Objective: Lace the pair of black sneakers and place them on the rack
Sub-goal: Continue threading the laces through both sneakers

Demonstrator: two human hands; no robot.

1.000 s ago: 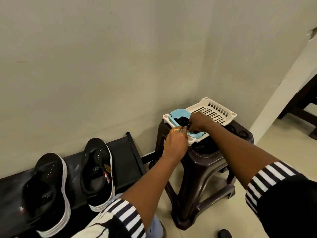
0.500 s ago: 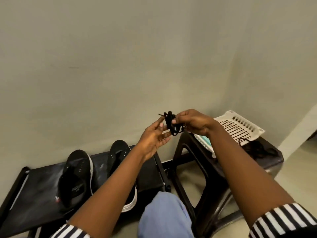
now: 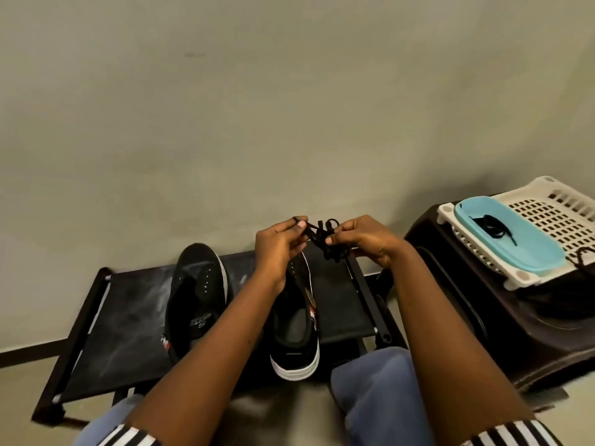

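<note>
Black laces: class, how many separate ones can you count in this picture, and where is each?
2 for certain: one bunched lace pinched between both hands, one lace in the blue tub. A dark cord beside the tub may be another.

Black shoelace (image 3: 325, 238): lifted out of blue tub (image 3: 512, 243); ended pinched between left hand (image 3: 278, 249) and right hand (image 3: 363, 241), held above the rack (image 3: 128, 317).
</note>
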